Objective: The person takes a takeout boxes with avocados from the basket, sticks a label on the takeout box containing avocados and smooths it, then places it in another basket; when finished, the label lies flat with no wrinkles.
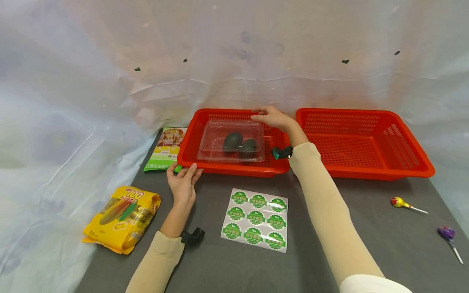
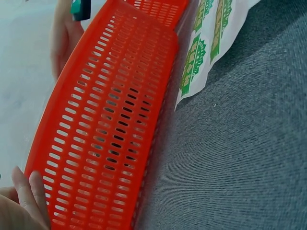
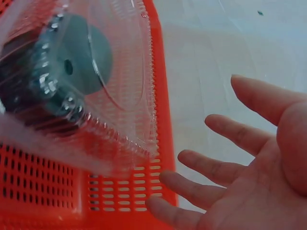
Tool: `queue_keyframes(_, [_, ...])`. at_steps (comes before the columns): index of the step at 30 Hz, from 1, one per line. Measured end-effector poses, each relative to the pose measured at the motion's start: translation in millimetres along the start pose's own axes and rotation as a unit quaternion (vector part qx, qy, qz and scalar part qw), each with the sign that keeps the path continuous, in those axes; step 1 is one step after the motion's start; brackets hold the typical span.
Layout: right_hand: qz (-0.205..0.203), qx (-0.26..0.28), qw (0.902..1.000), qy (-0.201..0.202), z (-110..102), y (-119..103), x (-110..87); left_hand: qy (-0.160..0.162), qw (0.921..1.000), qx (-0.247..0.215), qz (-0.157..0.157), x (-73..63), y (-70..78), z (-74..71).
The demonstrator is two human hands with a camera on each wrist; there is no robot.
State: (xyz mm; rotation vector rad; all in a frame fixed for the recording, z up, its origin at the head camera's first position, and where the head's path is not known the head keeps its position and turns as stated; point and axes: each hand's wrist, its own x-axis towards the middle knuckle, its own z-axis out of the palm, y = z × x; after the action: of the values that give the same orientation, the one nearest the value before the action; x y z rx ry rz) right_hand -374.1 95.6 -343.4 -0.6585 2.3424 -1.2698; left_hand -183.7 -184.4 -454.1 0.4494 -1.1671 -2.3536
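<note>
In the head view my left hand (image 1: 182,186) is at the near left corner of the left red basket (image 1: 234,167), its fingers touching the rim. The left wrist view shows straight fingers (image 2: 37,191) against the perforated basket wall (image 2: 103,115). A clear plastic clamshell box (image 1: 212,138) lies inside that basket, with dark green egg-shaped objects (image 1: 233,141) in it. My right hand (image 1: 272,117) hovers over the basket's back right part, near the box. Its fingers are spread and nothing is held, as the right wrist view shows of this hand (image 3: 249,167).
A second red basket (image 1: 348,150) stands on the right. Left lie a yellow bag (image 1: 122,217) and a green-and-yellow packet (image 1: 168,148). A sheet of green round stickers (image 1: 255,219) is in front. Two lollipops, yellow-red (image 1: 399,202) and purple (image 1: 447,232), lie far right.
</note>
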Motion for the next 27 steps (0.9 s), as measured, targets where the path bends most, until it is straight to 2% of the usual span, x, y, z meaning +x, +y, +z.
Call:
queue_keyframes(7, [0.048,0.070,0.9964,0.008,4,13,8.2,0.000,0.9999,0.013,0.010,-3.7,-3.0,0.2])
queue_keyframes(17, [0.087,0.196,0.9756,0.047,15,32,15.5,-0.002,0.9997,0.016,0.016,-5.9,-4.3,1.1])
queue_keyframes(27, [0.111,0.233,0.9646,0.053,19,42,20.4,-0.001,0.9995,0.026,0.018,-5.1,-4.1,-0.2])
